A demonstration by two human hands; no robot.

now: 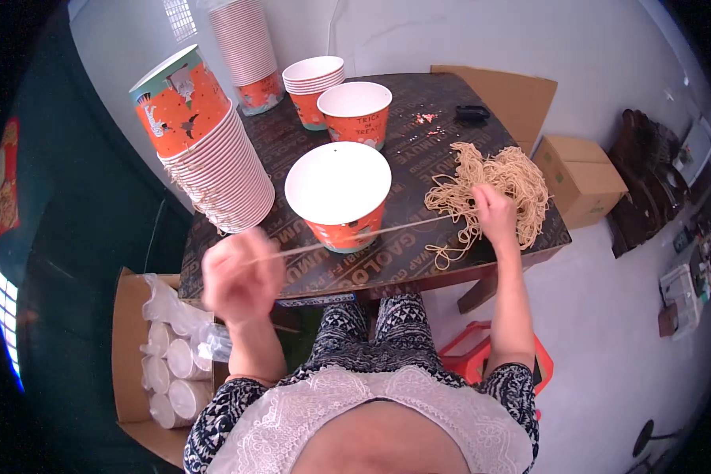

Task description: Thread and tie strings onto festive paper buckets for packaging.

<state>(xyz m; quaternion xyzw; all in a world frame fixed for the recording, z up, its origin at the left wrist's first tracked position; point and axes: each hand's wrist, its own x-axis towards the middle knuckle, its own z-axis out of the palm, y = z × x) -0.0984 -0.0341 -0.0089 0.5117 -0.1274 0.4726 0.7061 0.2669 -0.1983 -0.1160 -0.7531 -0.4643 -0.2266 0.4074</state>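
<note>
A tan cord (407, 227) runs stretched between my two hands, passing in front of an orange paper bucket (338, 186) with a white inside. At its left end, my left hand (243, 276) is closed on the cord; motion blurs the fingers. My right hand (495, 215) pinches the other end, beside a loose heap of the same cord (521, 186). To the left leans a tall stack of orange buckets (217, 170), with loops of cord hanging down its left side. Just behind the front bucket stands another orange bucket (357, 118).
A short bucket stack (314, 79) and a tall wrapped stack (245, 47) stand at the back of the dark table (411, 265). A black object (472, 114) lies far right. Cardboard boxes (581, 178) flank the table; the left one (122, 347) holds wrapped white cups. A red stool (470, 340) is below.
</note>
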